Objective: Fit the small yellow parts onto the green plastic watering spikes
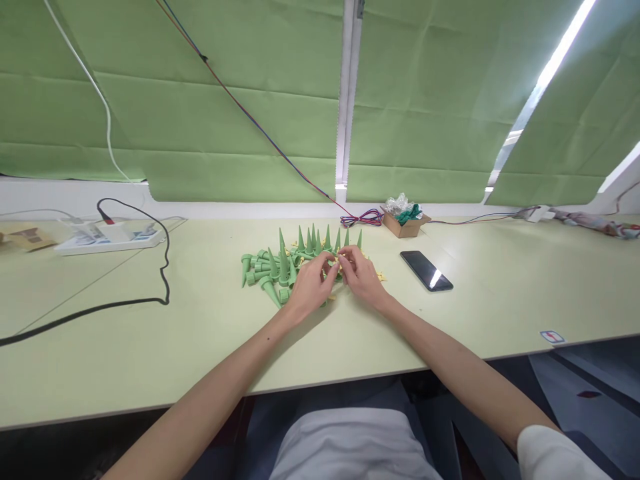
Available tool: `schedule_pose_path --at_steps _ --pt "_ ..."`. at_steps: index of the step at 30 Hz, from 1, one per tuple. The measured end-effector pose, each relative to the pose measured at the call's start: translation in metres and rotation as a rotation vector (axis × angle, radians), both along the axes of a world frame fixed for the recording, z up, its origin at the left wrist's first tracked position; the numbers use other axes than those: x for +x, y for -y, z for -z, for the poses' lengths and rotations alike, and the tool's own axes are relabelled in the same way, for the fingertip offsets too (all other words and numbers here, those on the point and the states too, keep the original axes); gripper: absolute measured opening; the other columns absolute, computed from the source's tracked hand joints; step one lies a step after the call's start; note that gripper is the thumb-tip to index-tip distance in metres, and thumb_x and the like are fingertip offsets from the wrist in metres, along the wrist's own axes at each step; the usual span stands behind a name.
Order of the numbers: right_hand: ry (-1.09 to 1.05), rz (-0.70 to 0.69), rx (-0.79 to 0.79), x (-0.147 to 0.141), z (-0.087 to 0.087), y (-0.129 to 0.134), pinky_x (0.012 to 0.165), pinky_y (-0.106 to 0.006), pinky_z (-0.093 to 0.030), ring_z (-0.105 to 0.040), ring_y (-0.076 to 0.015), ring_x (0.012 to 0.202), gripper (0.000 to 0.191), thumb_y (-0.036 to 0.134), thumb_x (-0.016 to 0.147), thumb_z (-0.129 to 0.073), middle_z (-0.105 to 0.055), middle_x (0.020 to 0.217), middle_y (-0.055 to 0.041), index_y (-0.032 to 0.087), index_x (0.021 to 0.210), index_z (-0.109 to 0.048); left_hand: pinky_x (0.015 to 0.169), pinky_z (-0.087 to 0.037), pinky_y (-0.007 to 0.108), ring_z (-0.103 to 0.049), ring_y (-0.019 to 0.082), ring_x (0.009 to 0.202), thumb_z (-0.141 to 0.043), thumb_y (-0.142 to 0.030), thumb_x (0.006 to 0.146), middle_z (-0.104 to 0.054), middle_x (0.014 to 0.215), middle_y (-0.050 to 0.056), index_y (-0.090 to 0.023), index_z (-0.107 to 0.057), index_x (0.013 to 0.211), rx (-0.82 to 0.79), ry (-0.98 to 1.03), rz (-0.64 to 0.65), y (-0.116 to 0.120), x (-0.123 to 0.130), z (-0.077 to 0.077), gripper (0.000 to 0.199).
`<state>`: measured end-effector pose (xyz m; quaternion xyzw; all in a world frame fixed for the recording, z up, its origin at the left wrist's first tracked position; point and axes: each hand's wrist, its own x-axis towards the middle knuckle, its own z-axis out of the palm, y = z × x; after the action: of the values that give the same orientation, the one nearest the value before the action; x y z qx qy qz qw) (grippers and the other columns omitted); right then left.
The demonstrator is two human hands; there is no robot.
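Green blinds [240,100] hung behind a long, pale surface [200,353], with a white power strip [110,245] lying at its left end. A black cable [90,309] ran from a plug there, bent sharply down and crossed to the left edge. Next came a cluster of green spikes [283,268] near the middle of the surface; several stood upright with their points up, while others lay on their sides, mostly at the left of the group. At its near right side, the left hand [311,283] had its fingers pinched on a small yellow piece [337,259], largely hidden. From the other side the right hand [364,279] met it, its fingers grasping the same piece. Behind lay a coil of red and blue wire [367,218]; more yellow bits [382,276] were scattered just beside the right hand. Farther right stood an open cardboard box [403,228] with clear plastic and dark green material inside, then a black phone [425,270] lying flat, a sticker [552,337] at the near edge and a crumpled, patterned bundle [595,222].
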<state>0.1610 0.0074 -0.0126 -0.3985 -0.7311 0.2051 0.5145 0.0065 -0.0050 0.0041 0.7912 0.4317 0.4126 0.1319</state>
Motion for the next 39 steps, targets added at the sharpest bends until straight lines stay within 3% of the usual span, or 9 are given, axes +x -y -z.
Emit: schedule_pose_path --at_steps 4,20,30,39 --pt "-0.025 -0.017 0.002 0.0006 0.0013 -0.0004 0.058 -0.025 -0.044 -0.056 -0.0151 0.063 0.02 0.038 0.099 -0.04 -0.053 0.072 0.0005 0.022 0.109 -0.048 0.058 -0.038 0.026 -0.048 0.012 0.053 -0.042 -0.041 0.098 -0.062 0.076 0.0 -0.02 -0.059 0.111 -0.021 0.009 0.012 0.001 -0.0001 -0.0017 0.03" --pt "0.018 0.009 0.0 0.0007 -0.003 0.002 0.061 -0.026 -0.044 -0.058 -0.0157 0.067 0.022 0.038 0.1 -0.038 -0.057 0.077 -0.0017 0.021 0.106 -0.05 0.056 -0.035 0.025 -0.043 0.01 0.053 -0.046 -0.041 0.096 -0.056 0.072 -0.002 -0.02 -0.048 0.084 -0.018 0.043 -0.006 -0.0008 -0.0004 0.0009 0.024" --pt "0.087 -0.068 0.033 0.0012 -0.0033 0.0018 0.061 -0.027 -0.044 -0.059 -0.0149 0.068 0.019 0.035 0.099 -0.04 -0.065 0.093 -0.0056 0.021 0.101 -0.052 0.057 -0.036 0.026 -0.046 0.011 0.053 -0.044 -0.045 0.096 -0.06 0.072 -0.001 -0.02 -0.05 0.081 -0.054 0.082 -0.057 -0.004 -0.0027 -0.0003 0.029" --pt "0.07 -0.09 0.039 0.0017 -0.0025 0.0005 0.06 -0.026 -0.044 -0.056 -0.0139 0.066 0.017 0.035 0.097 -0.046 -0.065 0.091 -0.0049 0.02 0.1 -0.055 0.059 -0.037 0.026 -0.046 0.01 0.053 -0.044 -0.043 0.097 -0.06 0.074 -0.002 -0.02 -0.051 0.081 -0.066 0.114 -0.05 -0.0033 -0.0033 -0.0017 0.029"
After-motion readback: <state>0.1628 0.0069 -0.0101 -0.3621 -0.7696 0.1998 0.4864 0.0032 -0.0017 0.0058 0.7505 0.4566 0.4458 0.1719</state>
